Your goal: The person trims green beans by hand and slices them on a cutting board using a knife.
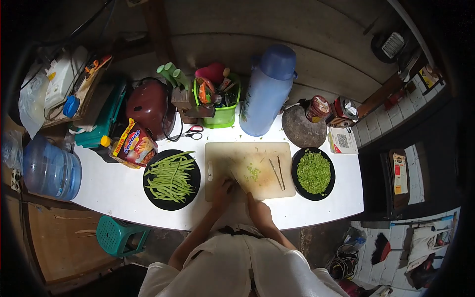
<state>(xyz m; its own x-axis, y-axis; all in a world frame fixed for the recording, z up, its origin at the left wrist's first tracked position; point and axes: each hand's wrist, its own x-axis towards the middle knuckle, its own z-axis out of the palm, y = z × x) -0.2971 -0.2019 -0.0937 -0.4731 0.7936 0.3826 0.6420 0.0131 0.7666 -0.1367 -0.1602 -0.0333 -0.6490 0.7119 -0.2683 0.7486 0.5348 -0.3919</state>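
A pale cutting board (222,153) lies across the middle of the white table. My right hand (259,212) grips a knife (240,182) whose blade points up and left over the board. Close to the blade, my left hand (223,192) rests with curled fingers on the board's lower left; shadow hides what it holds. Small chopped green bean pieces (253,172) are scattered mid-board. Two thin dark strips (278,173) form a narrow V at its right. Whole green beans (170,176) fill a black plate (173,206) to the left. Another black plate (313,197) carries chopped beans (313,172).
Behind the board stand a tall blue thermos (262,94), a green basket (220,119) of utensils and red-handled scissors (192,132). A noodle packet (134,144) and a maroon appliance (151,106) sit at left. A dark round stone slab (303,129) is at right.
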